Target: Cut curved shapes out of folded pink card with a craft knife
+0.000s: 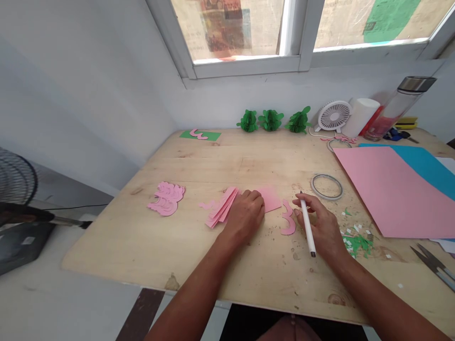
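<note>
My right hand (320, 222) is closed around a white pen (307, 229), whose dark tip points away from me. Just left of it, a wavy pink paper cutout (289, 218) lies on the table. My left hand (248, 208), fingers bent and together, grips at a piece of pink paper (269, 198) that shows past its right side. Against its other side stands a fanned bunch of pink paper pieces (222, 208); whether the thumb touches it is hidden. Farther left is a pile of scalloped pink cutouts (167, 198).
A tape roll (327, 186), green paper scraps (357, 245) and scissors (433, 265) lie on the right, near large pink sheets (394, 189). Green paper figures (270, 120), a small fan (334, 116) and a bottle (398, 109) line the back. A green strip (213, 136) lies far left.
</note>
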`<state>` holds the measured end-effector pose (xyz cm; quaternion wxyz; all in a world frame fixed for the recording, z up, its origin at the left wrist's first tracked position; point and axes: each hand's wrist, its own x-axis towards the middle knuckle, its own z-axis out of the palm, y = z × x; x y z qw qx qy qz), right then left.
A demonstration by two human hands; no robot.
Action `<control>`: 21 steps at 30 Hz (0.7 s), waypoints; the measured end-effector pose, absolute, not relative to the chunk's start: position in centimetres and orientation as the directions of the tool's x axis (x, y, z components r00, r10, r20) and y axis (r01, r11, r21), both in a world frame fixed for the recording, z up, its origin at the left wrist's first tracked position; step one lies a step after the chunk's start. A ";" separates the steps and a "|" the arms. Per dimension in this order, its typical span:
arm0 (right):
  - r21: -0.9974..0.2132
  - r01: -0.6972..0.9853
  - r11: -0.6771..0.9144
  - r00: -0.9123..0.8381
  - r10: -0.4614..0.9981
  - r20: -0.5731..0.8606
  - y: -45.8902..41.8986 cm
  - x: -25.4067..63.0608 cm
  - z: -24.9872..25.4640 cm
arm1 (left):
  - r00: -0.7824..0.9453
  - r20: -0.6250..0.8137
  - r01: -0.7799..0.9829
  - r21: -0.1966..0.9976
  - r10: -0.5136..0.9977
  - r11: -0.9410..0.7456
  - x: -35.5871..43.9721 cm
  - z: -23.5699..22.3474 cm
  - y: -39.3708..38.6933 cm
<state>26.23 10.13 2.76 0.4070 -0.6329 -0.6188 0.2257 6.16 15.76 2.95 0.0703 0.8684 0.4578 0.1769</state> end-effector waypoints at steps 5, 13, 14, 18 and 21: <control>-0.802 0.589 0.093 0.129 0.970 0.207 10.1 26.2 2.8 | 0.502 0.224 0.779 0.301 0.835 -0.550 6.1 2.8 15.7; -0.811 0.577 0.092 0.129 0.971 0.202 10.0 26.1 3.1 | 0.414 0.184 0.830 0.325 0.892 -0.452 6.2 2.0 15.8; -0.812 0.577 0.094 0.129 0.971 0.203 10.0 26.1 3.1 | 0.410 0.179 0.831 0.330 0.894 -0.447 6.2 2.0 15.9; -0.811 0.576 0.097 0.131 0.969 0.209 10.0 26.1 3.1 | 0.409 0.171 0.823 0.356 0.896 -0.443 6.1 2.1 16.1; -0.807 0.582 0.098 0.135 0.967 0.215 10.1 26.1 3.1 | 0.417 0.170 0.809 0.380 0.893 -0.450 6.1 2.2 16.0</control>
